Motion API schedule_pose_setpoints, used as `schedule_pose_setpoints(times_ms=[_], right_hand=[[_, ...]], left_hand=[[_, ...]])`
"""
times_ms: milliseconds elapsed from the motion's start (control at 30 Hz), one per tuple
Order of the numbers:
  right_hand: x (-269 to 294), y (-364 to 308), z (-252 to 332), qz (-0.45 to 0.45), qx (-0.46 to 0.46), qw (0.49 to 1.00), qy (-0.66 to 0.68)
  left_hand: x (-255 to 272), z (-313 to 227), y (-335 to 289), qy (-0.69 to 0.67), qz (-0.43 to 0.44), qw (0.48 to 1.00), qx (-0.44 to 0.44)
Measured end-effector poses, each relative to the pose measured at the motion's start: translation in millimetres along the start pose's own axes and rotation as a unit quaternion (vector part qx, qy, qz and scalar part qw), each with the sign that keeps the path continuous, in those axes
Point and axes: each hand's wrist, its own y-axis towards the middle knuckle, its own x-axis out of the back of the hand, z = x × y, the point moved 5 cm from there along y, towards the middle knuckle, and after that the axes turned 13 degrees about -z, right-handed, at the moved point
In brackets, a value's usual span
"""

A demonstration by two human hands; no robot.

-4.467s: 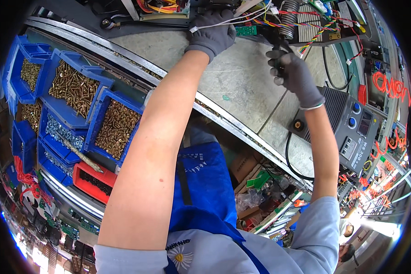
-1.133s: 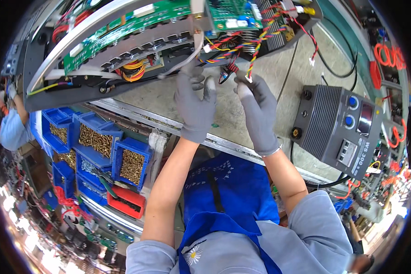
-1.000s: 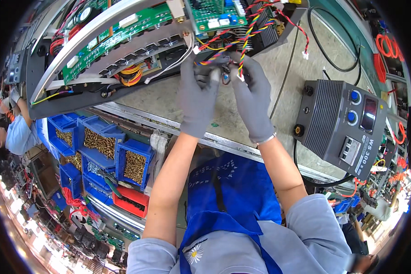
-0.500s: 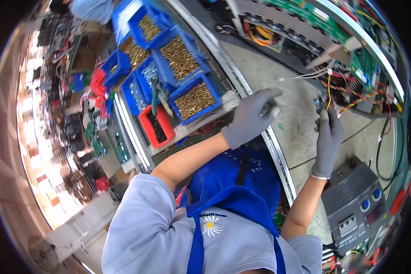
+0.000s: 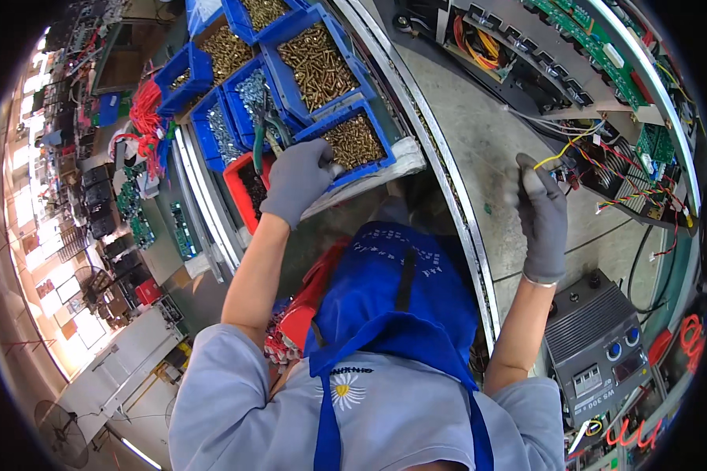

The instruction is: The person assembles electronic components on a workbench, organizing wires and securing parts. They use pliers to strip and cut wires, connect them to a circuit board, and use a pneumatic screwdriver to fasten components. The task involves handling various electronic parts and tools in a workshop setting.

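Observation:
My left hand [image 5: 298, 179], in a grey glove, reaches down to the blue parts bins and closes around the green-handled pliers [image 5: 261, 135] lying at the red bin [image 5: 242, 188]. Next to it is a blue bin of brass screws [image 5: 355, 141]. My right hand [image 5: 543, 213], also grey-gloved, is raised on the bench and pinches a yellow wire [image 5: 567, 149] of the coloured wire bundle [image 5: 628, 188] that runs to the open chassis with green circuit boards [image 5: 605, 55].
More blue bins of brass and silver screws [image 5: 314, 67] line the bench edge. A grey power supply unit [image 5: 597, 345] sits at the lower right. Red wire bundles [image 5: 143, 118] and shelves of parts lie at the left. A blue apron covers my front.
The view swung left. My left hand left the wiring and went down to the bins, onto the pliers. My right hand stays at the wire bundle.

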Motion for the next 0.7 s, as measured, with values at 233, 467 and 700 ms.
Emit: schedule_pose_setpoints(times_ms=[233,467,700], right_hand=[[5,30,-16,0.075,-0.007,0.997,0.03],[7,20,-20,0.088,-0.034,0.984,0.148],[9,7,-6,0.027,0.049,0.995,0.079]], left_hand=[[4,3,-15,-0.087,-0.093,0.99,-0.054],[48,-56,-33,-0.263,-0.167,0.95,-0.024],[-29,-164,-18,-0.447,0.031,0.89,-0.082]])
